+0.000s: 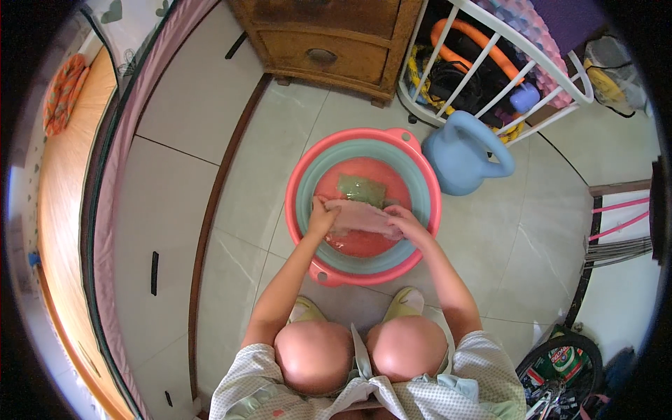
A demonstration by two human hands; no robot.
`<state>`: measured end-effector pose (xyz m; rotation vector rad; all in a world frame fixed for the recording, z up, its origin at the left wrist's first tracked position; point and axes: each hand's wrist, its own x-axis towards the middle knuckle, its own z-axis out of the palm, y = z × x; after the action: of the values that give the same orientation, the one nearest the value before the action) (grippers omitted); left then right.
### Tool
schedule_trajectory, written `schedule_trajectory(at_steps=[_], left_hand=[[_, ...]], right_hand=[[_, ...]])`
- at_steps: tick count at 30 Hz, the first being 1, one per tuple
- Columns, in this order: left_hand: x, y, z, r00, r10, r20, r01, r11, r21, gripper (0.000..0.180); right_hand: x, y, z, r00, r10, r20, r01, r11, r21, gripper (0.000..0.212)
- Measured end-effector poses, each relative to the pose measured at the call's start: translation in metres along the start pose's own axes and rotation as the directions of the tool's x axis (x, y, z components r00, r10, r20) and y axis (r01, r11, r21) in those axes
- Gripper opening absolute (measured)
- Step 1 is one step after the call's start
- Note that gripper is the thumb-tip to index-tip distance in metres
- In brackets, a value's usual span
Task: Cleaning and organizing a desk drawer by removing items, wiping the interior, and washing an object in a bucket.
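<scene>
A round pink basin with a grey-blue inner wall stands on the floor in front of my knees, with water in it. Between my two hands a pale pink cloth is stretched out low in the basin. My left hand pinches its left end, and my right hand grips the right end. Just beyond the cloth lies a green, rectangular, shiny piece; whether it is a folded cloth or a packet I cannot tell.
A blue kettlebell-shaped thing with a handle stands right beside the basin. Behind are a wooden drawer cabinet and a white-barred rack holding several items. White drawers run along the left. A wheel stands at lower right.
</scene>
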<state>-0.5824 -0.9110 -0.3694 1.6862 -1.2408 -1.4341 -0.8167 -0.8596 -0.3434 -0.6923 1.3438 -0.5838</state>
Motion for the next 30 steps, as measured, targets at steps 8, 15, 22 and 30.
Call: schedule_trajectory(at_steps=[8,15,22,30], left_hand=[[-0.008,-0.016,-0.003,0.876,0.207,0.436,-0.432,0.741,0.514,0.04],[-0.022,-0.012,0.024,0.68,0.095,0.727,-0.733,0.063,0.677,0.029],[0.004,-0.044,0.017,0.692,0.022,0.722,-0.709,0.214,0.672,0.028],[0.0,0.005,0.039,0.953,-0.044,0.299,0.132,0.951,-0.281,0.029]], right_hand=[[-0.015,0.012,0.022,0.937,-0.347,-0.03,0.165,0.518,-0.839,0.03],[0.007,0.031,0.032,0.784,-0.485,0.387,0.287,-0.27,-0.919,0.025],[0.038,0.029,0.014,0.949,-0.309,0.07,0.217,0.473,-0.854,0.03],[0.016,0.01,0.088,0.845,-0.41,-0.343,0.348,0.909,-0.23,0.032]])
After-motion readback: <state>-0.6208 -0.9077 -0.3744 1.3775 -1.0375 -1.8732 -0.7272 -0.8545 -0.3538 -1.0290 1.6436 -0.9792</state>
